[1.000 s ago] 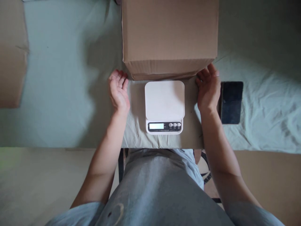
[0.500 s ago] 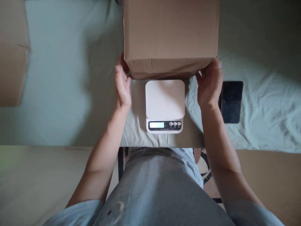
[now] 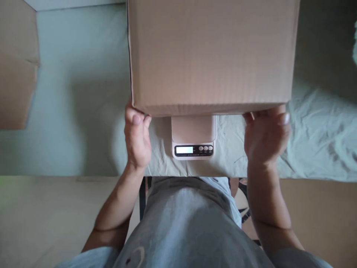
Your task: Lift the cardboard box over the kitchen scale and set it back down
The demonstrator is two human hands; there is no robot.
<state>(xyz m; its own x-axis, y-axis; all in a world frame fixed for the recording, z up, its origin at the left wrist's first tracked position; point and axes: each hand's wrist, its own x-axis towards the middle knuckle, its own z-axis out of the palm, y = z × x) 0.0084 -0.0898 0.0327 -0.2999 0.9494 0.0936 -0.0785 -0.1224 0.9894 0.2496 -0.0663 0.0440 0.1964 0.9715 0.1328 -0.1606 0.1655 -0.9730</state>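
A large brown cardboard box [image 3: 213,56] is held up between my two hands above the table. My left hand [image 3: 138,136] grips its near left bottom corner, with the fingers partly hidden beneath. At the near right bottom corner my right hand [image 3: 267,134] holds it the same way, slightly blurred. Below the box sits a white digital kitchen scale [image 3: 193,130] with a lit display and several round buttons. The box covers the far part of the scale's platform from view; whether the two touch cannot be made out.
Pale green cloth [image 3: 83,149] covers the table, wrinkled on the right. More brown cardboard [image 3: 16,89] lies at the far left. A white edge [image 3: 78,3] shows at the top left. The table's front edge runs just before my body.
Both hands have brought the box nearer and higher, so it looks larger and hides part of the scale. The dark phone on the right is now out of sight.
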